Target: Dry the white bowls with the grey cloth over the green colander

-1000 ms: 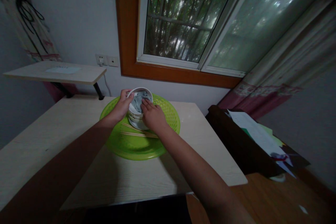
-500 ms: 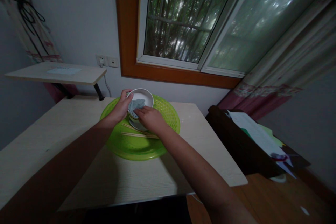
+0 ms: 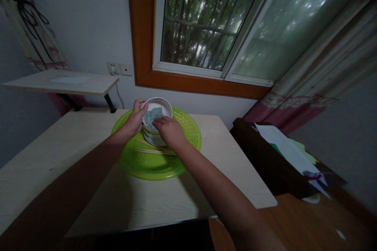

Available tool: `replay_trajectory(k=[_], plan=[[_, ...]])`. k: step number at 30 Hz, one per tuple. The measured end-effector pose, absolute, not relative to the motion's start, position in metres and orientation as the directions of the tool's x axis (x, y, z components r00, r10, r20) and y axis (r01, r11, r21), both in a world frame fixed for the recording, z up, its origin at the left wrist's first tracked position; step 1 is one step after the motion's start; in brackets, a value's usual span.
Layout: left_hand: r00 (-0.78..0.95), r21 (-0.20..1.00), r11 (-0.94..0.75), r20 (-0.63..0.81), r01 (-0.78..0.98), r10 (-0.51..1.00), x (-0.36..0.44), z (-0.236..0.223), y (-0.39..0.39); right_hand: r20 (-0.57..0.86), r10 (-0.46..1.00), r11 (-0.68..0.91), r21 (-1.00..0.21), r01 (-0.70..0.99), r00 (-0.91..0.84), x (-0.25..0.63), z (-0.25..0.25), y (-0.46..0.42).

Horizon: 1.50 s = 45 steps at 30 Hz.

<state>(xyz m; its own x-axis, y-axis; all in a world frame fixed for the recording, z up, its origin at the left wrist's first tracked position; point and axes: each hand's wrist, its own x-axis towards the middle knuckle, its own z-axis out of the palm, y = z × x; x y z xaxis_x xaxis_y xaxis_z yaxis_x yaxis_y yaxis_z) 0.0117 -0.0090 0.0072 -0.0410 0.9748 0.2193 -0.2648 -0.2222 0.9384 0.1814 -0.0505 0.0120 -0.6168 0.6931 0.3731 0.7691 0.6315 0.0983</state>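
My left hand (image 3: 136,118) grips the rim of a white bowl (image 3: 163,104), thumb on the inside, and holds it tilted toward me. A grey-blue cloth (image 3: 153,117) lies against the bowl's inner wall, with the fingers of my right hand (image 3: 169,129) closed on it. Beneath the held bowl, more stacked bowls (image 3: 153,138) stand on a bright green round plastic tray (image 3: 153,168) with a perforated surface. Several light wooden chopsticks (image 3: 153,151) lie on the tray in front of the bowls. My right hand hides part of the stack.
The tray rests on a pale wooden table (image 3: 97,188). At the back left stands a raised shelf (image 3: 97,86) with a sheet of paper (image 3: 70,79) on it. Behind are a wall and a window (image 3: 206,27). To the right, a dark cabinet (image 3: 265,160) bears papers (image 3: 288,147).
The cloth has shifted slightly within the bowl under my right fingers, and its folds have changed. My left hand keeps its grip, with the bowl tipped slightly differently.
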Motion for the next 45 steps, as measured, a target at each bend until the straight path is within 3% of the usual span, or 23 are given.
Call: replay_trajectory(k=[7, 15, 21, 29, 32, 37, 41, 45], plan=[[-0.019, 0.894, -0.162, 0.17, -0.417, 0.985, 0.006, 0.009, -0.006, 0.427, 0.693, 0.557, 0.196, 0.807, -0.581, 0.189, 0.02, -0.052], [0.04, 0.925, -0.084, 0.106, -0.371, 0.994, 0.006, 0.011, -0.01, 0.494, 0.651, 0.568, 0.188, 0.802, -0.577, 0.19, 0.017, -0.053], [0.041, 0.966, -0.163, 0.174, -0.202, 0.984, 0.006, 0.002, -0.005, 0.501, 0.671, 0.533, 0.186, 0.825, -0.547, 0.193, 0.015, -0.051], [-0.099, 0.927, -0.325, 0.347, 0.186, 0.933, 0.0, 0.001, 0.005, 0.38, 0.684, 0.578, 0.236, 0.781, -0.622, 0.183, 0.015, -0.055], [-0.119, 0.898, -0.346, 0.388, 0.273, 0.914, 0.0, 0.002, 0.001, 0.338, 0.648, 0.665, 0.186, 0.724, -0.682, 0.182, 0.013, -0.055], [-0.103, 0.838, -0.415, 0.476, 0.354, 0.873, 0.0, 0.002, -0.004, 0.363, 0.565, 0.794, 0.005, 0.608, -0.741, 0.183, 0.007, -0.056], [-0.072, 0.802, -0.465, 0.525, 0.374, 0.848, 0.0, 0.001, -0.004, 0.367, 0.562, 0.813, -0.081, 0.577, -0.741, 0.184, 0.005, -0.056], [-0.068, 0.782, -0.487, 0.551, 0.388, 0.832, -0.002, -0.002, -0.001, 0.356, 0.633, 0.75, -0.064, 0.658, -0.687, 0.183, 0.005, -0.056]])
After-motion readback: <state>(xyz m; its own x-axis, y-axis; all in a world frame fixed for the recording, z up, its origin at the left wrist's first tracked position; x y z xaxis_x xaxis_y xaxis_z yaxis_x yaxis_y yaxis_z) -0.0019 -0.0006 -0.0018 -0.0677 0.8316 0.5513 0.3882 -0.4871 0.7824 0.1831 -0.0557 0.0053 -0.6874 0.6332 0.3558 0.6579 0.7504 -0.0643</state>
